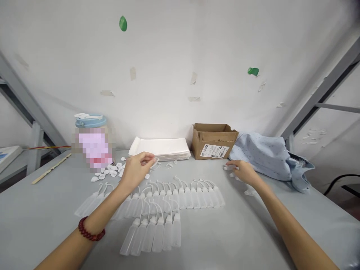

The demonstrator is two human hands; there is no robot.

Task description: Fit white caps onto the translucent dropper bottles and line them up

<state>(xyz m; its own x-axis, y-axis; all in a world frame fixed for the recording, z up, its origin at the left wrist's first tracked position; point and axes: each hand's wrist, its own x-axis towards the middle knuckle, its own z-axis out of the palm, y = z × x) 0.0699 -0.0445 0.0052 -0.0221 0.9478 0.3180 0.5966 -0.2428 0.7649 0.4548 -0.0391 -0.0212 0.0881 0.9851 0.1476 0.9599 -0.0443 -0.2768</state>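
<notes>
My left hand (137,167) is closed in a pinch on a thin, curved white tube (155,163), held above the table. On the right, my right hand (244,171) reaches low over small translucent white pieces (250,191), its fingers apart. Whether its fingertips touch one, I cannot tell. Between my arms lie rows of translucent squeeze bottles (159,234) with white tops and thin curved tubes, several in front and a longer row (194,198) behind. My left forearm hides part of that longer row. White caps (113,173) lie in a loose pile just left of my left hand.
A stack of white envelopes (168,146) lies near the wall, beside an open cardboard box (215,141). Light blue cloth (261,155) is heaped at the right. On the left stand a blue-lidded jar (91,122) and a long thin wooden strip (50,169) lying flat.
</notes>
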